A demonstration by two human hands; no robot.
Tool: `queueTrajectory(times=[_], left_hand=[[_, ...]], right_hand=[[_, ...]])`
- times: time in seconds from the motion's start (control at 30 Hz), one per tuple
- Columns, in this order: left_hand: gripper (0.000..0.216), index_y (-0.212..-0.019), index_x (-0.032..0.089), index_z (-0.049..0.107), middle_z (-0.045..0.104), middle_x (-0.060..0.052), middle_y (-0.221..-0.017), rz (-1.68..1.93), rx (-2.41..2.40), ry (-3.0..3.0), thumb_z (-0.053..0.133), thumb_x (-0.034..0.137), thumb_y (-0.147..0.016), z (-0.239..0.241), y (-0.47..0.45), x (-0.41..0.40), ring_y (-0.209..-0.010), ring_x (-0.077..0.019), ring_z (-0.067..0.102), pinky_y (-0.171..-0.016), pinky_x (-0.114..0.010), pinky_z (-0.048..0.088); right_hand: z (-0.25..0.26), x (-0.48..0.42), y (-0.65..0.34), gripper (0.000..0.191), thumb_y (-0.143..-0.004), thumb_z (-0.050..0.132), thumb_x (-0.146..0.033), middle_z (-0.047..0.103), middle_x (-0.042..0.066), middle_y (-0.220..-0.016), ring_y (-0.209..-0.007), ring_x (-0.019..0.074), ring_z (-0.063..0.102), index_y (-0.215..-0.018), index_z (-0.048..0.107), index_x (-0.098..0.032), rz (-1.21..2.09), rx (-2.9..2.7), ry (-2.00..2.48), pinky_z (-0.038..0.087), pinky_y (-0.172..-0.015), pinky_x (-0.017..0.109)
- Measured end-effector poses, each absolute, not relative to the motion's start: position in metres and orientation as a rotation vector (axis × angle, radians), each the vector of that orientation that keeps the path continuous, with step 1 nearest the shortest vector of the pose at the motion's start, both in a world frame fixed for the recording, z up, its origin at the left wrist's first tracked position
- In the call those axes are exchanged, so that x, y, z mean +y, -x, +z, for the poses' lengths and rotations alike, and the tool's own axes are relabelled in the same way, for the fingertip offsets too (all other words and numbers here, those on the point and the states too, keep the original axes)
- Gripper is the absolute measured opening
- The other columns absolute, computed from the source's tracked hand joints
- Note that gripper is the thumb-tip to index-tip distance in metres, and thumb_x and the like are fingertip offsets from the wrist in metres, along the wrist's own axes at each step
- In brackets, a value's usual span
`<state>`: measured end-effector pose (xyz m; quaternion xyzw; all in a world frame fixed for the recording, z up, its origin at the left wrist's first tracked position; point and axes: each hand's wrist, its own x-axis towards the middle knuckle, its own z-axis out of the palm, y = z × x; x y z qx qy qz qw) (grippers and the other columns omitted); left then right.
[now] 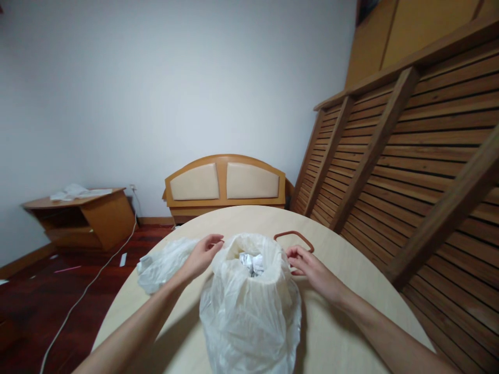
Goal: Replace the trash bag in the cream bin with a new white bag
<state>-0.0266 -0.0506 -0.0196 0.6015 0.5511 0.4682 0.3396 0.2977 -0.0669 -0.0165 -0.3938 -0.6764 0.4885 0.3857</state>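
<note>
In the middle of the table's near side stands a round bin-like container wrapped in a white plastic bag, folded over its rim and hanging down the outside. Crumpled silvery-white material shows inside the opening. At the rim's left is my left hand, fingers bent and apart, holding nothing. On the opposite side, my right hand has loosely curled fingers close to the bag's edge; whether they touch it is unclear. Just behind that hand lies a thin brown ring-shaped frame.
Another crumpled white plastic bag lies on the round pale table, left of the bin. Beyond are a padded headboard, a slatted wooden panel leaning at the right, a low cabinet and a floor cable.
</note>
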Motion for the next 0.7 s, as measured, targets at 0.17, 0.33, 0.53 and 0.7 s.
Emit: queueTrajectory(times=[0.17,0.33,0.53,0.7], left_hand=[[0.074,-0.148,0.023,0.045,0.051,-0.014,-0.151,1.052,1.002,-1.437,0.054,0.066,-0.088,-0.007,0.022,-0.073,-0.138,-0.0344,0.048,-0.11,-0.048,0.04],[0.121,-0.161,0.028,0.015,0.01,-0.01,-0.17,0.918,0.777,-1.507,0.069,0.081,-0.066,-0.019,0.025,-0.09,-0.153,-0.0394,0.018,-0.121,-0.051,0.026],[0.149,-0.157,0.027,-0.022,0.01,-0.019,-0.168,0.879,0.871,-1.657,0.089,0.058,-0.061,-0.036,0.019,-0.102,-0.153,-0.0386,0.02,-0.124,-0.055,0.012],[0.14,-0.157,0.027,-0.021,0.013,-0.019,-0.167,0.989,0.883,-1.679,0.086,0.05,-0.07,-0.06,0.006,-0.106,-0.153,-0.0377,0.019,-0.125,-0.055,0.011]], right_hand=[[-0.019,-0.08,-0.291,0.067,-0.078,0.067,-0.025,0.056,0.011,-0.141,-0.126,0.0252,0.056,-0.142,0.045,-0.027,1.372,-1.857,0.85,0.041,-0.11,0.045],[-0.035,-0.083,-0.283,0.069,-0.087,0.068,-0.029,0.052,0.012,-0.149,-0.133,0.0281,0.053,-0.15,0.042,-0.025,1.377,-1.936,0.802,0.036,-0.117,0.05],[-0.048,-0.071,-0.284,0.066,-0.089,0.066,-0.04,0.049,0.013,-0.153,-0.141,0.0303,0.045,-0.149,0.044,-0.025,1.077,-1.932,0.974,0.029,-0.12,0.054],[-0.042,-0.093,-0.282,0.081,-0.094,0.047,-0.063,0.019,0.015,-0.167,-0.149,0.0307,0.033,-0.16,0.013,-0.029,0.978,-1.714,1.022,0.025,-0.12,0.058]])
